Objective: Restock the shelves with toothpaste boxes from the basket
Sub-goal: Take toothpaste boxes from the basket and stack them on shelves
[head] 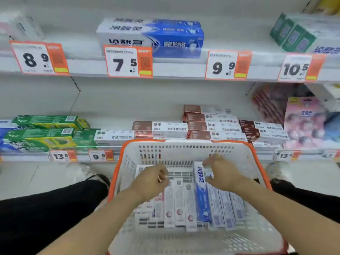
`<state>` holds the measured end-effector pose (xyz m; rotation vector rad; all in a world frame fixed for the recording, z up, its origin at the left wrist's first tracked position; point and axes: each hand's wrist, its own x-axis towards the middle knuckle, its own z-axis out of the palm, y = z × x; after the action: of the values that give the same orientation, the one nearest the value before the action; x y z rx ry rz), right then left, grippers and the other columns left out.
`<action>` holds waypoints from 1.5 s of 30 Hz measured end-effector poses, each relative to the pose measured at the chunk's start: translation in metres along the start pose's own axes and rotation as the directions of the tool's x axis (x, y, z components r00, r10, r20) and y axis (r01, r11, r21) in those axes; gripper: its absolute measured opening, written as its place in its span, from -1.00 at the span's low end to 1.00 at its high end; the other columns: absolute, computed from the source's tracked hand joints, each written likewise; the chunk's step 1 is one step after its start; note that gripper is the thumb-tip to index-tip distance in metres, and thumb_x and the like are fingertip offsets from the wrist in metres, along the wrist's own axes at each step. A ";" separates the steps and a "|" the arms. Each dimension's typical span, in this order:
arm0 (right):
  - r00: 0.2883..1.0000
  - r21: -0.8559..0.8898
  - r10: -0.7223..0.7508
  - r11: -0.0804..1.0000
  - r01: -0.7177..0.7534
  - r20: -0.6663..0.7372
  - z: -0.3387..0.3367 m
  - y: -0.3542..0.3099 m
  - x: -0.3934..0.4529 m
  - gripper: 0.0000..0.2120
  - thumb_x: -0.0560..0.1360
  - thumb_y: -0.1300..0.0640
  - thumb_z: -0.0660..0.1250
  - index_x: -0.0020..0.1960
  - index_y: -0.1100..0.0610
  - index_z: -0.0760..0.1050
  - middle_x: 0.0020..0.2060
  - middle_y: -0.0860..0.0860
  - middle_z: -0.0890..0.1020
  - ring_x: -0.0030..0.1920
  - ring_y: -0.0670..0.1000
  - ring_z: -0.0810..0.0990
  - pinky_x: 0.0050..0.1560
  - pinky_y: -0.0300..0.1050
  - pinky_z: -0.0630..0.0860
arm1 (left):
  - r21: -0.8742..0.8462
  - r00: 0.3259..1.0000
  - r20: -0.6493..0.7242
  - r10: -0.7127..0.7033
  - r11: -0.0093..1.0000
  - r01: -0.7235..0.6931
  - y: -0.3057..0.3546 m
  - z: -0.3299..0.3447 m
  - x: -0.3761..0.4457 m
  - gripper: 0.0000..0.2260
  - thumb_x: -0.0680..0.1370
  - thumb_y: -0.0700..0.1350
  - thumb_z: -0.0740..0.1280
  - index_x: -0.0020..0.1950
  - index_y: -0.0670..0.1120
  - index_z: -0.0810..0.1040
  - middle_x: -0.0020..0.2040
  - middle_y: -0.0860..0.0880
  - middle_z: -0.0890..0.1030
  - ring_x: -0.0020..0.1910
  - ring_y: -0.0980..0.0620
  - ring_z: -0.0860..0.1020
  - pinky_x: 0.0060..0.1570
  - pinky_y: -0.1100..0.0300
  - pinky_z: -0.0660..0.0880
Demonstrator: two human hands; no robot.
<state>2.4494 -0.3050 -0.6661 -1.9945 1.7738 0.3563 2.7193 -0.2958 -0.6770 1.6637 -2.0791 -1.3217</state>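
Both hands inside white basket [239, 155], over the toothpaste boxes [179, 201] lying flat on its floor. Left hand [150, 181] fingers curled, grasp unclear. Right hand [223, 173] fingers pinch top end of blue box [201, 196]. Shelves [174, 68] beyond.

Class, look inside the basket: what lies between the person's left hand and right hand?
In the head view, the upright blue toothpaste box lies between the left hand and the right hand, along with bare slotted basket floor beside it.
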 end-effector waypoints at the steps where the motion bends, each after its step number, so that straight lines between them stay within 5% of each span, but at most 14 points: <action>1: 1.000 -0.007 0.025 1.000 -0.025 0.018 0.012 0.007 -0.007 -0.41 0.50 -0.05 0.38 0.48 -0.02 0.30 0.44 0.06 0.27 0.41 0.13 0.34 0.29 0.01 0.45 | -0.040 0.999 0.019 -0.044 0.998 0.045 -0.001 0.020 0.002 -0.84 0.59 -0.06 0.35 0.14 -0.05 0.50 -0.02 -0.02 0.57 -0.26 0.14 0.50 -0.27 0.28 0.50; 5: 0.981 -0.084 0.146 0.987 -0.136 0.125 0.061 0.028 -0.033 -0.11 0.44 -0.18 0.43 0.60 -0.08 0.01 0.59 0.13 -0.10 0.56 0.23 0.06 0.46 0.17 0.23 | -0.164 0.972 0.141 -0.190 0.963 0.212 0.007 0.094 0.011 -0.40 0.53 0.07 0.43 0.47 -0.06 0.27 0.30 -0.07 0.44 0.13 -0.02 0.57 0.04 0.11 0.55; 9: 0.934 -0.009 0.248 0.967 -0.254 0.256 0.101 0.034 -0.051 0.05 0.40 -0.13 0.49 0.61 -0.06 -0.16 0.57 0.17 -0.28 0.58 0.26 -0.20 0.51 0.20 0.15 | -0.205 0.948 0.261 -0.183 0.949 0.240 0.025 0.145 0.015 -0.20 0.47 0.05 0.50 0.55 -0.09 0.12 0.45 -0.11 0.31 0.42 -0.08 0.36 0.39 -0.01 0.36; 12: 0.950 -0.054 0.225 0.974 -0.219 0.218 0.115 0.031 -0.057 0.05 0.40 -0.08 0.49 0.59 0.02 -0.19 0.56 0.16 -0.28 0.55 0.30 -0.27 0.48 0.25 0.15 | -0.181 0.939 0.298 -0.171 0.956 0.232 0.027 0.168 0.015 -0.28 0.45 0.09 0.49 0.49 -0.02 0.21 0.30 0.07 0.37 0.39 0.00 0.33 0.40 0.00 0.32; 14: 0.959 -0.027 0.192 0.981 -0.191 0.209 0.121 0.032 -0.056 0.03 0.43 -0.07 0.47 0.60 0.05 -0.18 0.57 0.13 -0.22 0.55 0.33 -0.26 0.51 0.24 0.11 | -0.233 0.942 0.266 -0.205 0.934 0.269 0.023 0.180 0.017 -0.40 0.36 0.17 0.50 0.30 0.06 0.36 0.23 0.05 0.53 0.28 -0.04 0.49 0.30 -0.04 0.45; 17: 0.960 0.020 0.159 0.986 -0.168 0.229 0.123 0.037 -0.056 0.01 0.44 -0.03 0.46 0.61 0.03 -0.17 0.59 0.09 -0.21 0.55 0.34 -0.27 0.55 0.20 0.06 | -0.325 0.945 0.196 -0.260 0.892 0.313 0.024 0.189 0.021 -0.62 0.46 -0.04 0.53 0.19 -0.05 0.49 0.11 -0.03 0.62 0.03 0.02 0.59 -0.01 0.25 0.49; 20: 0.959 -0.020 0.133 0.991 -0.132 0.252 0.115 0.040 -0.059 -0.05 0.46 -0.02 0.44 0.61 0.01 -0.12 0.59 0.06 -0.18 0.56 0.32 -0.23 0.53 0.19 0.11 | -0.398 0.940 0.114 -0.322 0.852 0.341 0.018 0.191 0.024 -0.59 0.40 -0.18 0.57 0.19 -0.16 0.52 0.05 -0.08 0.67 -0.14 0.08 0.59 -0.26 0.45 0.45; 25: 0.985 0.085 0.157 0.983 -0.163 0.076 0.097 0.034 -0.051 -0.39 0.49 0.07 0.34 0.50 0.07 0.26 0.45 0.11 0.25 0.47 0.18 0.16 0.46 0.08 0.25 | -0.322 0.922 0.160 -0.352 0.865 0.386 0.009 0.175 0.032 -0.63 0.39 -0.18 0.59 0.16 -0.12 0.64 0.07 -0.08 0.70 -0.04 0.01 0.66 0.04 0.19 0.56; 28: 0.983 0.145 0.181 0.973 -0.180 0.008 0.096 0.031 -0.046 -0.46 0.51 0.10 0.32 0.46 0.12 0.29 0.34 0.11 0.34 0.36 0.14 0.32 0.35 0.02 0.37 | -0.317 0.902 0.238 -0.361 0.849 0.423 -0.007 0.154 0.034 -0.56 0.38 -0.22 0.58 0.24 -0.13 0.63 0.09 -0.08 0.69 0.04 -0.04 0.65 0.09 0.11 0.59; 33: 0.973 0.150 0.202 0.964 -0.218 0.114 0.101 0.020 -0.041 -0.45 0.55 -0.03 0.32 0.41 0.21 0.25 0.17 0.14 0.53 0.09 0.15 0.58 -0.05 -0.04 0.54 | -0.423 0.819 0.435 -0.373 0.718 0.552 -0.028 0.112 0.026 -0.64 0.45 -0.31 0.51 0.24 -0.19 0.60 0.11 -0.13 0.68 -0.01 -0.05 0.68 -0.18 0.15 0.66; 37: 0.975 0.069 0.203 0.976 -0.209 0.085 0.108 0.007 -0.036 -0.21 0.47 -0.19 0.41 0.44 0.26 0.17 0.28 0.17 0.38 0.23 0.15 0.48 0.07 0.00 0.53 | -0.500 0.810 0.496 -0.312 0.661 0.560 -0.034 0.089 0.017 -0.76 0.51 -0.17 0.46 0.17 -0.12 0.64 0.07 -0.09 0.71 0.03 -0.03 0.69 -0.05 0.16 0.64; 40: 0.987 -0.111 0.158 0.982 -0.154 0.035 0.117 -0.004 -0.035 -0.17 0.45 -0.04 0.46 0.49 0.27 0.08 0.33 0.20 0.25 0.32 0.17 0.31 0.12 -0.03 0.52 | -0.512 0.846 0.407 -0.344 0.681 0.523 -0.029 0.090 0.012 -0.92 0.53 -0.22 0.44 0.02 -0.11 0.62 0.02 -0.13 0.71 -0.07 -0.02 0.68 -0.11 0.18 0.64; 45: 0.994 -0.162 0.107 0.981 -0.105 0.003 0.123 -0.006 -0.035 -0.17 0.40 0.16 0.47 0.52 0.16 0.08 0.43 0.21 0.17 0.39 0.22 0.25 0.28 0.10 0.41 | -0.234 0.906 0.181 -0.382 0.878 0.417 -0.024 0.107 0.008 -0.83 0.50 -0.24 0.48 -0.11 -0.07 0.51 0.01 -0.12 0.65 0.00 -0.09 0.63 0.02 0.07 0.58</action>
<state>2.4623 -0.2138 -0.7555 -2.0052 1.9022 0.5611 2.6682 -0.2463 -0.7607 1.9944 -1.5644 -1.7868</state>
